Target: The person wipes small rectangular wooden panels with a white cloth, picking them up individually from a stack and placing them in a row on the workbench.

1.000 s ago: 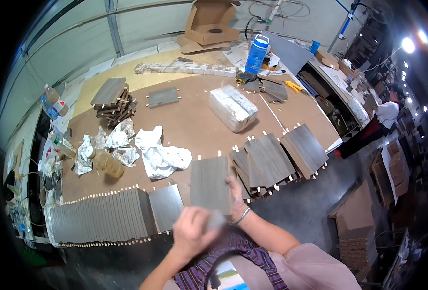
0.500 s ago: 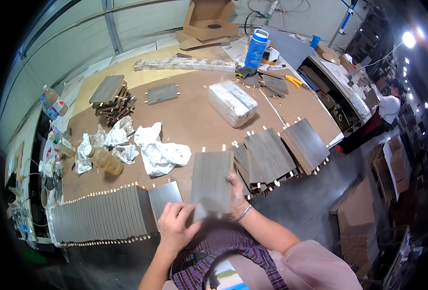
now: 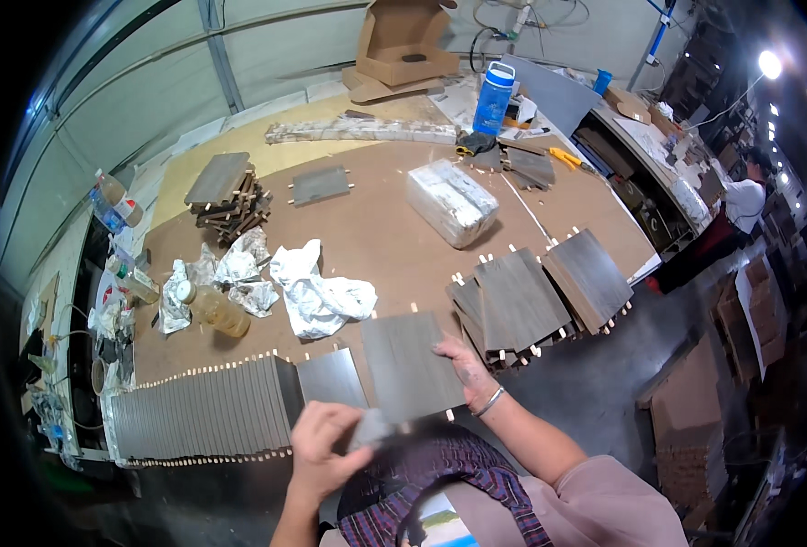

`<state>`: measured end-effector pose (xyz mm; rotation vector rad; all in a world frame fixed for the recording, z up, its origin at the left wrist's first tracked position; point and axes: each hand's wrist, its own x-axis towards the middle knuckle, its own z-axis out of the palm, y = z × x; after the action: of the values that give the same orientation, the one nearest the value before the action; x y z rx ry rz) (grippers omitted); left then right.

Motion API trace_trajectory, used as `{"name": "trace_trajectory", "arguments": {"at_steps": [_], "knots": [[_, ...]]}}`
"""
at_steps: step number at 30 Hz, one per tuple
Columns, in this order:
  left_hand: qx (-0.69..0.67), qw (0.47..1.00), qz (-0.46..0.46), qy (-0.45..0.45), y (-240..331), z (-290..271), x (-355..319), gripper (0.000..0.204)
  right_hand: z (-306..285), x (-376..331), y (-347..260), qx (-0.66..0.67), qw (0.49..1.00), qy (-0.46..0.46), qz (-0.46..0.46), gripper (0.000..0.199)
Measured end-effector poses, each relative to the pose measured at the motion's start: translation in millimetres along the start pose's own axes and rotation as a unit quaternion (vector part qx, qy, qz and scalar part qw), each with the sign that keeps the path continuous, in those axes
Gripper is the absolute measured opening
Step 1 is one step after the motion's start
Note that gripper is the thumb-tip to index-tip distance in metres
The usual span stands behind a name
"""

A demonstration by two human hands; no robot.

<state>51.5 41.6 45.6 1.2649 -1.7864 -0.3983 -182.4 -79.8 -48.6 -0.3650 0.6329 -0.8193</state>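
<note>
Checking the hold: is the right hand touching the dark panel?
Touching. The head view shows the right hand with its fingers lying on the right edge of the dark panel.

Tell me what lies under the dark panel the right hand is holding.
The dark panel rests on the brown tabletop, its left edge beside a shiny metal sheet. The right hand holds its right edge. Whatever lies directly beneath the panel is covered.

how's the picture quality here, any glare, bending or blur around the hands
Head view: fisheye bends the table edge and blackens the corners; a bright lamp flares at upper right; the left hand and right hand on the grey panel look sharp enough, evenly lit.
</note>
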Motion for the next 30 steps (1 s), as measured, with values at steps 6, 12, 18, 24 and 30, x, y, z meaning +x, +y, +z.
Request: {"name": "trace_trajectory", "arguments": {"at_steps": [6, 12, 18, 24, 30], "knots": [[-0.046, 0.987, -0.131, 0.082, -28.4, -3.3, 37.1, 0.031, 34.2, -30.5, -9.1, -0.111, 0.99, -0.088, -0.019, 0.051], [-0.101, 0.976, -0.183, 0.066, -21.1, -7.6, 23.8, 0.032, 101.2, -118.5, -96.3, -0.351, 0.904, -0.038, -0.239, 0.069], [-0.133, 0.977, -0.164, 0.018, -17.0, 23.1, 12.0, 0.031, 57.2, -60.3, -120.4, -0.798, 0.431, 0.22, -0.36, 0.074], [-0.115, 0.977, -0.174, 0.034, -21.0, 1.2, -2.3, 0.032, 74.6, -26.6, -72.8, -0.81, 0.427, 0.181, -0.36, 0.061], [-0.11, 0.966, -0.222, 0.071, -10.3, -17.7, -31.8, 0.034, 93.4, 34.4, 86.2, -0.794, 0.576, 0.019, -0.193, 0.076]]}}
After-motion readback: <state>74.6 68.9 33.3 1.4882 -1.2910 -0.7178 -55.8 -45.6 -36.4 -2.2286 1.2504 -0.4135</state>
